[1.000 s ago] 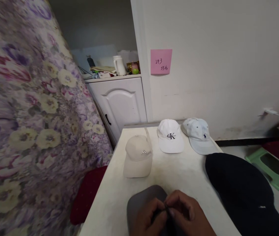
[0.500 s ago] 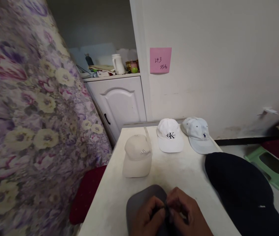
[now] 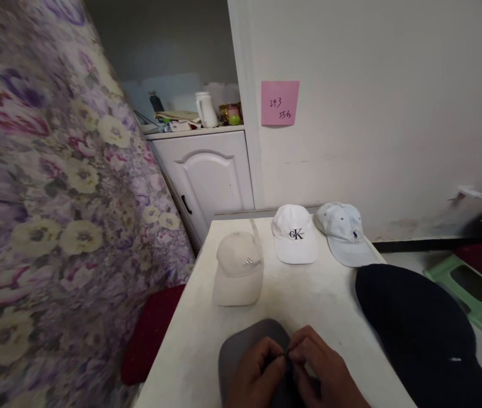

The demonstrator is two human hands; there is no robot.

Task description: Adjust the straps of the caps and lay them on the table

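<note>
A dark grey cap (image 3: pixel 237 350) lies at the near edge of the table, its curved brim showing to the left. My left hand (image 3: pixel 254 374) is closed in a pinch on it, thumb against forefinger. Right beside it, my right hand (image 3: pixel 321 368) pinches a dark narrow part of the same cap. The fingertips almost meet, and they hide the exact piece between them. Ahead of my hands rests a beige cap (image 3: pixel 237 266) with a small silver logo. To my right a large navy cap (image 3: pixel 419 334) lies partly out of frame.
A white cap (image 3: pixel 295 235) with dark letters and a pale blue cap (image 3: pixel 345 233) stand along the far edge of the white table (image 3: pixel 190 351). Floral curtain (image 3: pixel 54 215) hangs at left, near a dark red seat (image 3: pixel 151 334). A green stool (image 3: pixel 474 289) is at right.
The fingers of my right hand have shifted slightly against the grey cap, closing nearer to the left thumb. The view has moved a little; the other caps stay put.
</note>
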